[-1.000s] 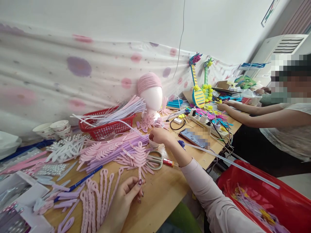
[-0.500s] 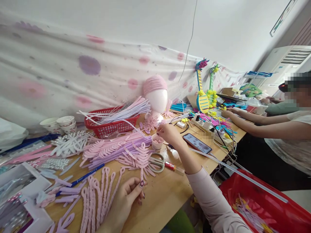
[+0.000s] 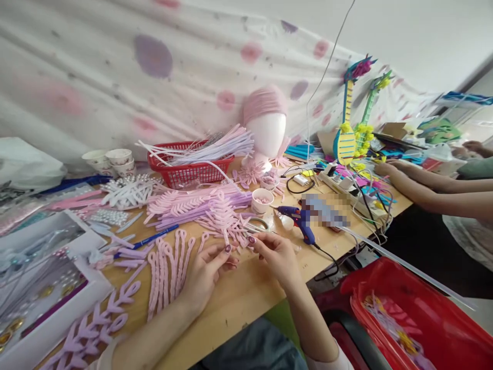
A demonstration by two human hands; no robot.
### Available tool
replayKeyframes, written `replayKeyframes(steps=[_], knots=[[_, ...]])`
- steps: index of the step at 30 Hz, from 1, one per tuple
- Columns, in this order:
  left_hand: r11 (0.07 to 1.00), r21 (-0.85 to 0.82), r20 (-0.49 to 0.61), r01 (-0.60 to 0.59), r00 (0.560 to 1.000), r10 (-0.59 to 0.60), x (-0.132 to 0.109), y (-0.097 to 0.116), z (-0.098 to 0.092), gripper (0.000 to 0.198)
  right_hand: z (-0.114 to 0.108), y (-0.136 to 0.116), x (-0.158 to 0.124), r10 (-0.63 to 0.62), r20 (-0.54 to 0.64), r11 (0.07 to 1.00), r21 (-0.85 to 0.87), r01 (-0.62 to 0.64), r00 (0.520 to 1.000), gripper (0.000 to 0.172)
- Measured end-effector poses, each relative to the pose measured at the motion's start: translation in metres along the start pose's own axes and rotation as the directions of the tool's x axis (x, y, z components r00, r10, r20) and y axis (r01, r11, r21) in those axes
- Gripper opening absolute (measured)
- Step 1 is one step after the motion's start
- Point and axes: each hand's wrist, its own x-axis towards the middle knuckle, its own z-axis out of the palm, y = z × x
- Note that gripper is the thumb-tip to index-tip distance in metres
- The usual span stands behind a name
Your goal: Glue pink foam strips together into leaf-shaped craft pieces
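My left hand [image 3: 206,270] is closed in a pinch on the stem of a pink pipe-cleaner leaf sprig [image 3: 223,210], whose looped tips point away from me. Close beside it, the fingertips of my right hand [image 3: 277,254] are pressed together; whatever they hold is too small to name. Just beyond the hands stands a paper cup [image 3: 263,209] with small pink bits inside. Scissors [image 3: 260,223] lie partly hidden behind my right fingers. To the right rests a blue glue gun [image 3: 298,221]. Twisted pink pipe-cleaner strips [image 3: 167,272] lie left of my left hand.
A red basket [image 3: 185,177] of pipe cleaners and a white foam head [image 3: 265,133] stand at the back. On the left is a white box [image 3: 90,280] with beads. A power strip [image 3: 342,187] with cables lies right, above a red bin [image 3: 435,308]. Another person's arms [image 3: 423,190] reach in.
My right hand has come back from the paper cup to beside my left hand. The view has shifted, and the glue gun now shows where my arm was. My left hand still holds the sprig.
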Motion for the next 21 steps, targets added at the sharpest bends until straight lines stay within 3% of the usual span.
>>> replayKeyframes(steps=[15, 21], knots=[[0.998, 0.06, 0.074, 0.03, 0.997, -0.035, -0.001, 0.0, -0.002, 0.03, 0.015, 0.011, -0.015, -0.016, -0.068, 0.992, 0.126, 0.024, 0.998, 0.019], [0.992, 0.121, 0.088, -0.021, 0.996, 0.01, 0.0, -0.002, -0.003, 0.027, 0.015, 0.008, -0.019, 0.052, 0.003, 0.986, 0.155, -0.052, 0.999, 0.032]])
